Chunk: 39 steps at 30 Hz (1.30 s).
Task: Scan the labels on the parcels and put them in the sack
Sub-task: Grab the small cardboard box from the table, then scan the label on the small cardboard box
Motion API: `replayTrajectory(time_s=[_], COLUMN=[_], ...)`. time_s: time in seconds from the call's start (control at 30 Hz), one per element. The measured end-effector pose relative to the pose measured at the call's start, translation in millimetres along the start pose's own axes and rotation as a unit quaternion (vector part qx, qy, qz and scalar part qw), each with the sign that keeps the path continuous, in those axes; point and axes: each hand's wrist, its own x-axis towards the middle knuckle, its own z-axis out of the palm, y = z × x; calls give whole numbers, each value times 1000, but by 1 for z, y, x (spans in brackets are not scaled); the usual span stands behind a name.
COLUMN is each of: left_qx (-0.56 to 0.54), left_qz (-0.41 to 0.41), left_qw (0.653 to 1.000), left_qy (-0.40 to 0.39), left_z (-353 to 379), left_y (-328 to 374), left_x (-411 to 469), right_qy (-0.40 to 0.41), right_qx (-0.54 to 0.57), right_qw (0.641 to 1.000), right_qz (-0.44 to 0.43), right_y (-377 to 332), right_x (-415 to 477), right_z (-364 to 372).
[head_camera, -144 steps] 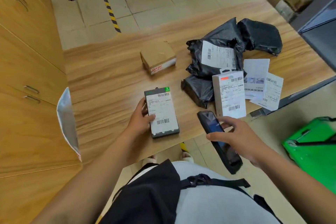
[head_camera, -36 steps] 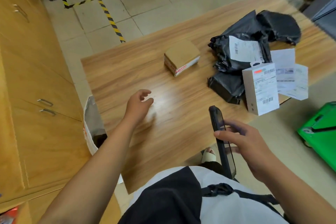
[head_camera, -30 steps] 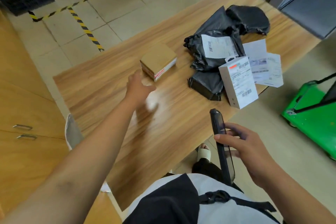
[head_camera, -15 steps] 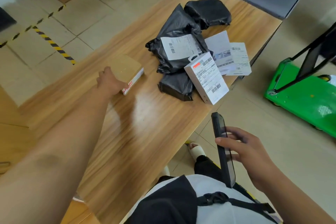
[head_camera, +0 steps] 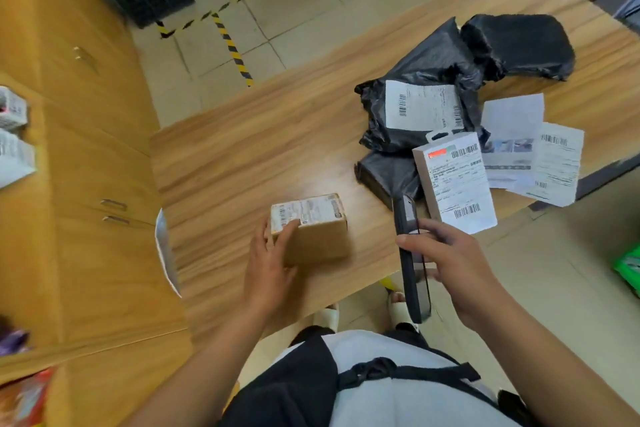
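A small brown cardboard box (head_camera: pixel 313 230) sat on the wooden table (head_camera: pixel 242 149), close to the table's near edge. It was a short, chunky box with plain brown sides. A white label with small dark print covered its top, and the print was too blurry to read. The left hand (head_camera: pixel 268 265) held the box at its left end, with the thumb pressed on the label corner and the fingers curled around the side.

To the right of the box, the right hand (head_camera: pixel 446 265) gripped a long black scanner (head_camera: pixel 410 260). The fingers were wrapped around its middle, and the scanner stood on its thin edge, with its far end pointing at the pile of parcels.

Further right of the box lay a white box (head_camera: pixel 455 182) with a big label, an orange mark and two barcodes. It leaned on a small black bag (head_camera: pixel 386 175). Behind that, further from the box, was a big crinkly black bag (head_camera: pixel 420 94) with a white barcode label on it. Another black bag (head_camera: pixel 517 45) lay at the back of the pile. Two flat white paper parcels (head_camera: pixel 530 146) lay at the right side of the pile, near the table's edge.

To the left of the box, past the table's left end, the thin pale rim of the sack (head_camera: pixel 164 246) showed beside a wooden cupboard (head_camera: pixel 86 149).
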Motion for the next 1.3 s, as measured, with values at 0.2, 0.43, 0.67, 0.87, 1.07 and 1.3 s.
replayTrajectory(time_s=[0.2,0.43,0.67,0.87,1.07,1.3], left_qx=[38,-73,-365,-523,-535,-555], left_qz=[-70,-152,-440,-458,-447,-356], left_qw=[996,980,791,700,698,744], left_qy=[-46,106,216,166,166,110], left_z=[15,24,16,30,46,42], left_y=[27,33,56,91,101,103], left_x=[-37,-51,-37,-25,-14,10], right_qy=[-54,-107,-136,-153,-139,-98], right_qx=[-39,-70,-95,-128,-127,-119], right_qw=[998,992,986,979,981,986], right_qz=[23,21,-2,-29,-39,-56], right_y=[-7,-6,-14,-17,-16,-14], right_x=[17,25,31,32,19,16], right_z=[4,-6,-22,-38,-62,-89])
